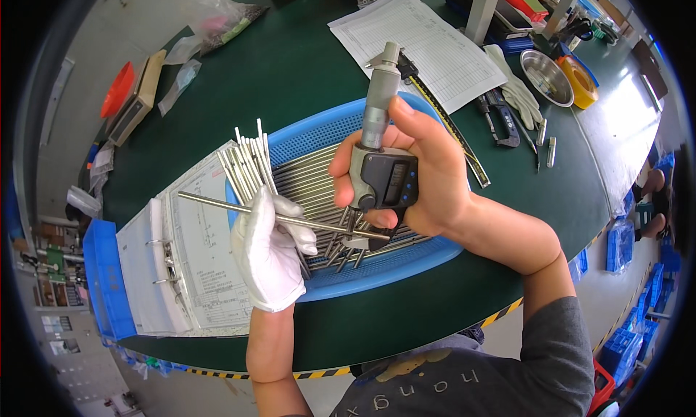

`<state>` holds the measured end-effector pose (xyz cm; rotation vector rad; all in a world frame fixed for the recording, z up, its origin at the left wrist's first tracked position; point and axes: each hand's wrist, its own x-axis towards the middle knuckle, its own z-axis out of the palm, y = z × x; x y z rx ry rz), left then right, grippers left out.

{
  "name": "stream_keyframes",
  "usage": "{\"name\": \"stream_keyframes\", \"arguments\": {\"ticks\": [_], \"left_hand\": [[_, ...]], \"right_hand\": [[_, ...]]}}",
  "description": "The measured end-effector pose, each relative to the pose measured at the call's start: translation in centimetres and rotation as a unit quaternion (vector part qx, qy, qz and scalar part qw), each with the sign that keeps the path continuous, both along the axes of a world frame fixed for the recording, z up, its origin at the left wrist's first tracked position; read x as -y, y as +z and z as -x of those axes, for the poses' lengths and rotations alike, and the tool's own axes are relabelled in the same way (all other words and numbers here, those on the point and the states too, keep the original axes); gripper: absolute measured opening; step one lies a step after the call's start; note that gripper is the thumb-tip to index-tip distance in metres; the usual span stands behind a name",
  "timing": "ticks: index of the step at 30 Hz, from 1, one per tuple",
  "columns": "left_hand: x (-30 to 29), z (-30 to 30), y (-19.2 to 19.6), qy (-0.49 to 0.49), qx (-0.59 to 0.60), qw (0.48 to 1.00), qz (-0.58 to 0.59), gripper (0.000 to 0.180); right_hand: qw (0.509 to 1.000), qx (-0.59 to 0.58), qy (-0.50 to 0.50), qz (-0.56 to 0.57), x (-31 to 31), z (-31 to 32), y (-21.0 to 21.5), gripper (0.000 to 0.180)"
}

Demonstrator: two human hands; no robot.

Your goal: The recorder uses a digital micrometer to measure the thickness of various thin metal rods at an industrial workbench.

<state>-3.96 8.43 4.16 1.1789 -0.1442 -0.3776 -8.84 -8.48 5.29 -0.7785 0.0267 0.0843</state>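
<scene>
Left hand: (270,254) white cotton glove, fingers closed around a bundle of thin metal rods (249,163) fanned upward, w/ one single rod (239,207) pinched crosswise, pointing left to right.
Single rod: far tip sits in the measuring gap of the micrometer, over the basket; near-horizontal.
Right hand: (428,178) bare, fingers wrapped tight on a digital micrometer (383,156); thumb up along the silver thimble, body upright, display facing the camera.
Micrometer: dark grey frame w/ blue buttons, held above the basket, just right of the gloved hand; hands close but not touching.
Basket: blue plastic mesh tray (406,261) on the desk under both hands, holding more steel rods (312,181) laid roughly parallel.
Binder: open ring binder (181,265) w/ a drawing sheet, touching the basket's left edge; its near corner overhangs the desk edge.
Desk: green-topped (290,62), yellow-black hazard strip along the near edge.
Beyond basket: printed form sheet (428,40), long black steel rule (457,138) lying just right of it, caliper (499,116) beside that.
Far right: spare white glove (516,91), steel bowl (545,76), yellow tape roll (580,80).
Far left: clear plastic bags (217,18), tan box (141,94), orange dish (117,89) at the desk rim.
</scene>
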Motion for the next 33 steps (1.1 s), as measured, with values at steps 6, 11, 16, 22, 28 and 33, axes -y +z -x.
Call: {"name": "stream_keyframes", "arguments": {"ticks": [6,11,16,22,28,33], "left_hand": [[0.12,0.11,0.1,0.004,-0.012,1.0,0.005,0.034],[-0.24,-0.34,0.26,0.013,-0.042,0.996,0.074,0.035],[-0.05,-0.19,0.17,0.014,-0.048,0.997,0.067,0.037],[-0.08,0.01,-0.16,-0.043,-0.016,0.998,0.035,0.038],[-0.07,-0.02,-0.02,-0.07,-0.027,0.996,0.045,0.038],[-0.09,0.02,-0.14,-0.046,-0.017,0.998,0.031,0.036]], "right_hand": [[0.998,-0.024,-0.017,0.059,-0.06,0.08,0.35,0.066],[0.998,-0.013,0.009,0.052,0.04,0.05,0.13,0.066],[0.999,-0.007,0.006,0.032,-0.08,0.08,0.07,0.069],[1.0,-0.013,0.01,-0.007,-0.07,0.06,-0.13,0.072],[0.999,-0.016,-0.012,0.047,-0.09,0.17,0.39,0.069],[0.999,-0.011,0.0,0.053,-0.14,0.15,0.33,0.066]]}}
